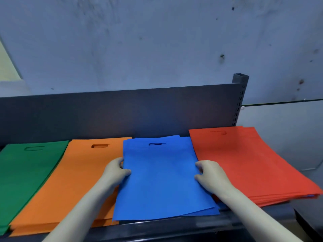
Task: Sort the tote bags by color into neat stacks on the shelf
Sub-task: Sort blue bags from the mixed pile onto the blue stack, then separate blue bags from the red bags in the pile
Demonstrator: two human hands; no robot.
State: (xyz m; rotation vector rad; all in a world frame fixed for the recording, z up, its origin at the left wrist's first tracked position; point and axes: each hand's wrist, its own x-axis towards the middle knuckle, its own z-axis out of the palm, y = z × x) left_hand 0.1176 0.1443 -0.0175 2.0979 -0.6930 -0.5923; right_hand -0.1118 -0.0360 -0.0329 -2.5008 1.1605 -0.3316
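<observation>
The left hand and right hand each pinch a side edge of the blue stack, thumbs on top, the stack between them. Its long axis runs from the handle cutout by the shelf back panel to the front lip, orange stack left, red stack right, green stack beyond.

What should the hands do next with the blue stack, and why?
Probably square it up, nudging the loose bags inward: the left hand and right hand grip the side edges of the blue tote bag stack, whose lower bags fan out at its near right corner.
</observation>
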